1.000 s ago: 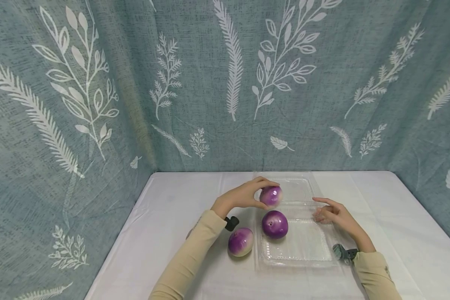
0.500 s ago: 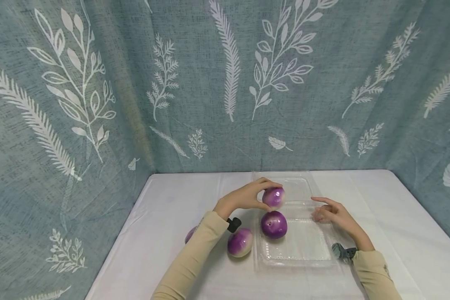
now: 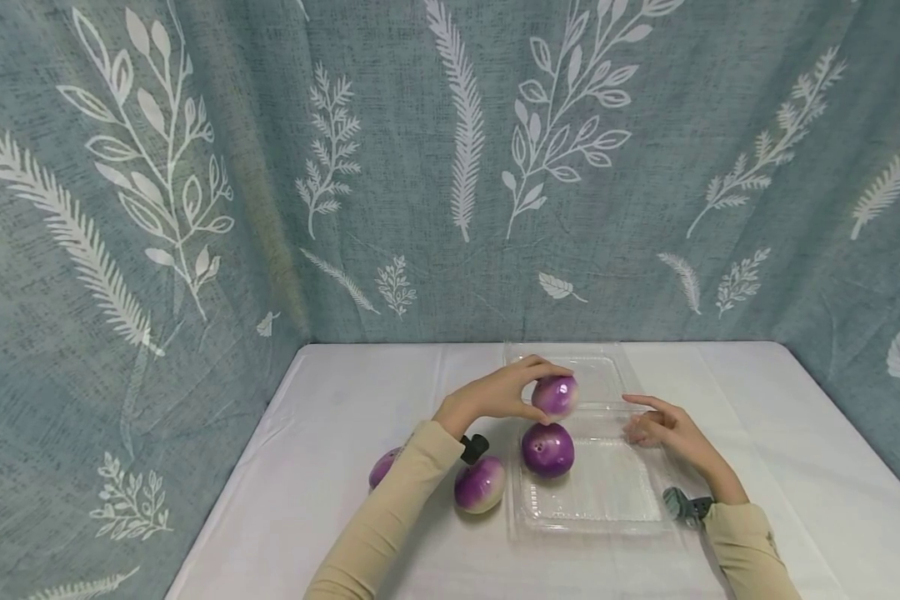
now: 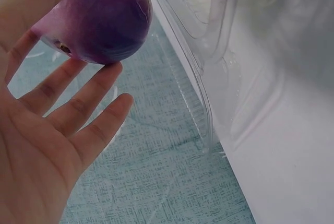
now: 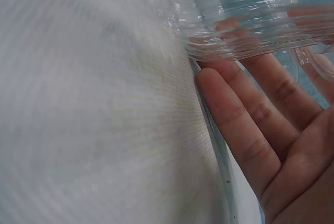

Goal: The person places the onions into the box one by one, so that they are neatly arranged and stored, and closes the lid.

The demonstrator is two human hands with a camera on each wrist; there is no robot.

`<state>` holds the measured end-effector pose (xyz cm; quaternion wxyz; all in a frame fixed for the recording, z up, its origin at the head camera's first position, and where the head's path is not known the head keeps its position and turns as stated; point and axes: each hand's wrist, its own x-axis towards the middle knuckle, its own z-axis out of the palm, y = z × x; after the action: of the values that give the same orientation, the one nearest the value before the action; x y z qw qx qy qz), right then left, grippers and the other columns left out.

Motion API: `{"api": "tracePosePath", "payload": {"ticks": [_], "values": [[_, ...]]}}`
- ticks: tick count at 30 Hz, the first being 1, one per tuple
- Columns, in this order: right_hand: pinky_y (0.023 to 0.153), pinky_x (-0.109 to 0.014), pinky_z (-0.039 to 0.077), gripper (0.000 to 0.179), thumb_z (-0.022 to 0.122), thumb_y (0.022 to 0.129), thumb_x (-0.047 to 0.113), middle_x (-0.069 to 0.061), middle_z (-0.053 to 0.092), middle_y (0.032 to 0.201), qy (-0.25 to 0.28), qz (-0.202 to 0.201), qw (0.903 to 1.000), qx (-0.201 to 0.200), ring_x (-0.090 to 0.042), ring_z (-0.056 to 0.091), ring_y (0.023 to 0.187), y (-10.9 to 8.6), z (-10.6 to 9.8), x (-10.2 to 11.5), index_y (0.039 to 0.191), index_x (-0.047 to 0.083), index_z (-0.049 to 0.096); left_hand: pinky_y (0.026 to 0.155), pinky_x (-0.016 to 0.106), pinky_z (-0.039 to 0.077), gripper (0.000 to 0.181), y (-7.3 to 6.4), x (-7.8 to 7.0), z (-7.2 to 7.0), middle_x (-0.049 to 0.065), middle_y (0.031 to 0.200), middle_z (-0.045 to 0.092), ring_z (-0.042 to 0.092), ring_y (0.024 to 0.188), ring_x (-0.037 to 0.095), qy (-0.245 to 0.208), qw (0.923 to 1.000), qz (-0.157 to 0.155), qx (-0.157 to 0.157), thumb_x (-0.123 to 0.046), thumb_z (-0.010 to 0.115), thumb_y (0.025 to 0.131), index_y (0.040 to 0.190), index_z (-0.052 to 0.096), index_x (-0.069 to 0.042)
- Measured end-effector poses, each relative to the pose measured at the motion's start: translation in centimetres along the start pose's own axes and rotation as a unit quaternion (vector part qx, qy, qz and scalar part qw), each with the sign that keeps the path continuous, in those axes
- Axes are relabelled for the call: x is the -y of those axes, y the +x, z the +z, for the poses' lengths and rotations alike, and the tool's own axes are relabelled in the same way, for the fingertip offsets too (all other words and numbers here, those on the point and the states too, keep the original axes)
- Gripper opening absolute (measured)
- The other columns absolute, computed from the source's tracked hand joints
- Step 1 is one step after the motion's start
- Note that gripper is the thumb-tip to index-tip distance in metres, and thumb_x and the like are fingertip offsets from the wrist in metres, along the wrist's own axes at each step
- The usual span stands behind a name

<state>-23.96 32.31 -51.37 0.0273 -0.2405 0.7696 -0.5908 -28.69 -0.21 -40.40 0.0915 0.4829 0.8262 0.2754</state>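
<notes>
In the head view my left hand [image 3: 498,393] holds a purple-and-white turnip [image 3: 556,397] between thumb and fingers, over the hinge area of a clear plastic clamshell box [image 3: 592,527]. The left wrist view shows this turnip [image 4: 107,18] close up, with several fingertips [image 4: 122,104] spread beneath it. A second turnip [image 3: 547,450] sits in the left part of the box's near half. My right hand [image 3: 678,435] touches the box's right side, index finger stretched out. In the right wrist view, straight fingers [image 5: 237,117] lie against the clear plastic wall [image 5: 245,41]; the thumb is hidden.
Left of the box, a turnip [image 3: 480,485] lies on the white tablecloth [image 3: 330,417]. Another turnip [image 3: 383,467] is partly hidden behind the left sleeve. The box's open lid [image 3: 600,375] extends toward the patterned blue-green curtain [image 3: 420,167] at the back.
My left hand has moved slightly to the right with the turnip in its grip. The turnip behind the left sleeve shows more now. The right hand stays at the box's side.
</notes>
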Motion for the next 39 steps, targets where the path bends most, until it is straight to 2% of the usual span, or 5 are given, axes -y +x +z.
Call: {"api": "tracePosePath", "payload": {"ticks": [5,12,23,32,39], "values": [[0.064,-0.037,0.057,0.04,0.042,0.097,0.002,-0.019,0.068,0.091,0.011,-0.002,0.9999,0.004,-0.024,0.069,0.075,-0.1,0.1,0.0,0.133,-0.012,0.036,0.099,0.027,0.041,0.07,0.3,-0.2,0.1,0.003,0.129,0.047,0.043,0.119,0.014,0.007,0.9999,0.01,-0.001,-0.026,0.075,0.078,0.139,0.042,-0.018],[0.065,-0.036,0.057,0.042,0.045,0.097,0.007,-0.014,0.069,0.091,0.007,0.025,0.9996,-0.009,-0.024,0.069,0.076,0.0,0.4,0.3,0.134,-0.011,0.036,0.099,0.029,0.042,0.071,0.5,-0.3,0.2,0.004,0.129,0.047,0.044,0.118,0.014,0.005,0.9999,0.01,0.0,-0.025,0.076,0.077,0.139,0.042,-0.018],[0.063,-0.037,0.057,0.042,0.046,0.097,0.008,-0.006,0.071,0.089,-0.002,0.037,0.9992,-0.013,-0.022,0.069,0.075,-0.1,0.5,0.3,0.135,-0.01,0.037,0.097,0.025,0.042,0.071,0.7,-0.5,0.4,0.002,0.13,0.047,0.044,0.119,0.012,0.011,0.9999,0.006,0.009,-0.03,0.075,0.078,0.139,0.042,-0.021],[0.066,-0.038,0.057,0.044,0.045,0.097,0.007,-0.022,0.067,0.092,0.004,0.034,0.9994,-0.009,-0.025,0.069,0.077,-0.1,0.4,0.4,0.135,-0.013,0.033,0.095,0.025,0.043,0.071,1.1,-0.8,0.6,0.0,0.134,0.046,0.044,0.117,0.01,0.013,0.9998,0.012,0.013,-0.03,0.075,0.078,0.14,0.041,-0.02],[0.065,-0.038,0.057,0.044,0.044,0.098,0.006,-0.025,0.066,0.092,0.004,0.027,0.9996,-0.005,-0.025,0.069,0.076,-0.1,0.5,0.2,0.135,-0.014,0.032,0.091,0.02,0.042,0.071,1.5,-1.3,0.6,0.001,0.134,0.046,0.045,0.115,0.01,0.011,0.9997,0.016,0.017,-0.028,0.075,0.079,0.14,0.041,-0.02]]}}
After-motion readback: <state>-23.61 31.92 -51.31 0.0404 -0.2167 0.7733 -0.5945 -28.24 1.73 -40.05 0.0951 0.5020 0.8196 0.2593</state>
